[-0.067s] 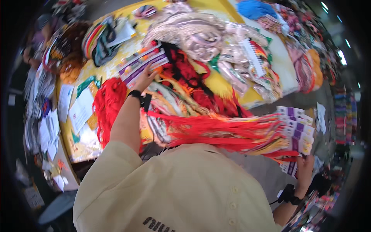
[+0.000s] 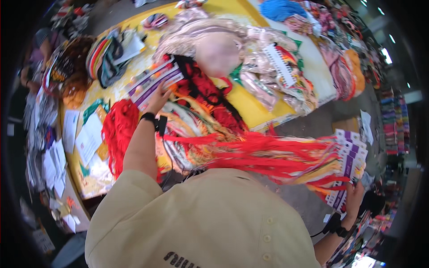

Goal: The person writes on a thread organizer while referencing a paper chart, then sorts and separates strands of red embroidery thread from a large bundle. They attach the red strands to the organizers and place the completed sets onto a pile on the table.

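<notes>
My left hand (image 2: 156, 100) is closed at the lower edge of several purple-and-white thread cards (image 2: 156, 84) on the table. Embroidery threads in black, red, orange and cream hang from these cards. Out to the right, beyond the table's edge, my right hand (image 2: 354, 197) grips the near end of a fanned stack of punched purple-and-white thread cards (image 2: 353, 156). From that stack long red, yellow and pale threads (image 2: 272, 154) stretch leftward in front of my body, toward my left wrist. A loose red thread bundle (image 2: 121, 129) lies left of my left forearm.
On the yellow-topped table (image 2: 254, 105) lie cream skeins (image 2: 187, 38), plastic-wrapped thread packs (image 2: 259, 85), striped skeins (image 2: 103, 58) and paper sheets (image 2: 91, 136). More yarn (image 2: 346, 78) is heaped at the far right. A person's arm (image 2: 42, 49) shows at the far left.
The table and its contents have shifted a little left in view. The card stack in my right hand has tilted slightly, and the stretched threads have shifted with it. Both hands keep their places on the cards.
</notes>
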The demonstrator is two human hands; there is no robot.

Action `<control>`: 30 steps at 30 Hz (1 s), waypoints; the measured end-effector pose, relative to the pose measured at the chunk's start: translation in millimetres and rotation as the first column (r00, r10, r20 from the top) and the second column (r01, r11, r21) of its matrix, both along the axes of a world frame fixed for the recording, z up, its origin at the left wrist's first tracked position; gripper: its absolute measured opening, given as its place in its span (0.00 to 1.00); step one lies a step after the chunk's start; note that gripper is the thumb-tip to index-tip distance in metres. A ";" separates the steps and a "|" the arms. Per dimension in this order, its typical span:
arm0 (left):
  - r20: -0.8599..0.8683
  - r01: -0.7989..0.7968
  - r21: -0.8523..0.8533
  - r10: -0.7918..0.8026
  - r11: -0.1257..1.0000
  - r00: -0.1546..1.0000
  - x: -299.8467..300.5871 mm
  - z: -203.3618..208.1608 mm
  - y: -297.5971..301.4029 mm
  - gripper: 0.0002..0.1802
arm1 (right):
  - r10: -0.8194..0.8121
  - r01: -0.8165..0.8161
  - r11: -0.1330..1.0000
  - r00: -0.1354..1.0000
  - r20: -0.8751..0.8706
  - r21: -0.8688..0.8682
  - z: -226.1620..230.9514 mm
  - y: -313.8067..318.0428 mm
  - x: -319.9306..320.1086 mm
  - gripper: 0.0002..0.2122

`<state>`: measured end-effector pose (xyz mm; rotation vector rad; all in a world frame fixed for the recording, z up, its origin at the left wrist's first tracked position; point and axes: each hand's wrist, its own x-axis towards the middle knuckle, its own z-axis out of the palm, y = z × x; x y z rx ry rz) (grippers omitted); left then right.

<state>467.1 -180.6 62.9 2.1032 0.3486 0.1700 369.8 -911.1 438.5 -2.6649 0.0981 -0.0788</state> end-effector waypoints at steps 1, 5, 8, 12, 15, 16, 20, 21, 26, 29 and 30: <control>-0.017 -0.004 0.040 0.005 0.999 1.000 1.5 3.7 -5.0 0.40 | -0.078 0.080 0.996 0.994 0.075 -0.036 -6.6 -33.0 -14.9 0.15; -0.033 -0.031 0.067 0.034 0.997 0.999 12.1 -2.7 -8.7 0.40 | -0.388 0.486 0.793 0.868 0.311 -0.368 -78.4 -165.6 -82.7 0.17; -0.107 -0.126 0.189 0.148 0.974 0.983 1.9 2.8 -20.2 0.43 | -0.383 0.337 0.806 0.924 0.005 -0.486 -149.8 -142.8 -74.3 0.20; -0.089 -0.219 0.616 0.343 0.757 0.935 4.5 31.4 -92.1 0.35 | -0.227 0.157 0.937 0.952 -0.204 -0.311 -244.0 -131.2 -87.0 0.21; 0.107 -0.245 0.573 0.225 0.782 0.968 15.5 35.7 -183.8 0.31 | -0.192 0.159 0.951 0.976 -0.103 -0.266 -272.0 -136.4 -76.3 0.20; 0.123 -0.203 0.498 0.164 0.843 0.979 9.8 31.5 -218.3 0.32 | -0.165 0.143 0.984 0.956 -0.241 -0.105 -275.5 -144.5 -70.0 0.21; 0.003 0.056 0.032 -0.056 0.998 0.998 48.8 -27.4 -337.1 0.46 | -0.060 0.115 0.987 0.916 -0.397 0.117 -288.6 -202.3 -34.7 0.21; -0.043 0.079 -0.002 -0.079 0.997 0.996 64.1 -21.1 -372.5 0.51 | -0.076 0.137 0.983 0.910 -0.408 0.122 -294.2 -212.2 -33.6 0.21; -0.310 -0.129 -0.270 0.041 0.954 0.950 162.6 18.7 -429.1 0.65 | -0.092 0.200 0.964 0.870 -0.485 0.176 -323.6 -238.2 -12.8 0.21; -0.464 -0.290 -0.435 0.064 0.853 0.883 217.4 29.5 -453.6 0.69 | -0.131 0.267 0.943 0.845 -0.518 0.198 -343.5 -236.3 13.4 0.21; -0.492 -0.327 -0.409 0.096 0.852 0.865 235.5 31.5 -468.8 0.70 | -0.160 0.304 0.932 0.833 -0.530 0.196 -348.1 -235.0 18.2 0.21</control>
